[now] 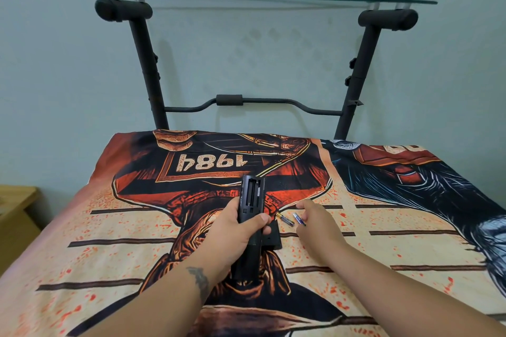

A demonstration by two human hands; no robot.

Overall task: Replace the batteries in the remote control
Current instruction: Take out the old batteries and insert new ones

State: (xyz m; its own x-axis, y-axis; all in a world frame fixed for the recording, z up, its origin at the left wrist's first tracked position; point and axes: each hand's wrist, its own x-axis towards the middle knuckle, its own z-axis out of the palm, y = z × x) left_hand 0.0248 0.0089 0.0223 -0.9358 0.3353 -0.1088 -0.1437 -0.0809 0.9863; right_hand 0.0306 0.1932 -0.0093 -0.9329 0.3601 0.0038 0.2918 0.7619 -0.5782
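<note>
my left hand (241, 230) is wrapped tight around the middle of the black remote (249, 216), thumb pressed across its back, holding it up above the printed blanket (115, 241). the remote's back faces me with the cover off, so the battery compartment (252, 191) at its far end is open; both slots look empty, just dark channels side by side. the remote's long axis runs away from me, the open end pointing up toward the wall and the other end pointing back down toward my wrist. the black cover (272, 236) lies flat on the blanket just right of my left hand, partly hidden behind it. two batteries rest on the blanket beside it: a dark one with a gold tip (284, 219), and a blue and white one (298, 219) next to it. my right hand (317, 220) reaches over the blue and white battery, fingers curled close at its near end; i cannot tell whether they have pinched it or only touch it
</note>
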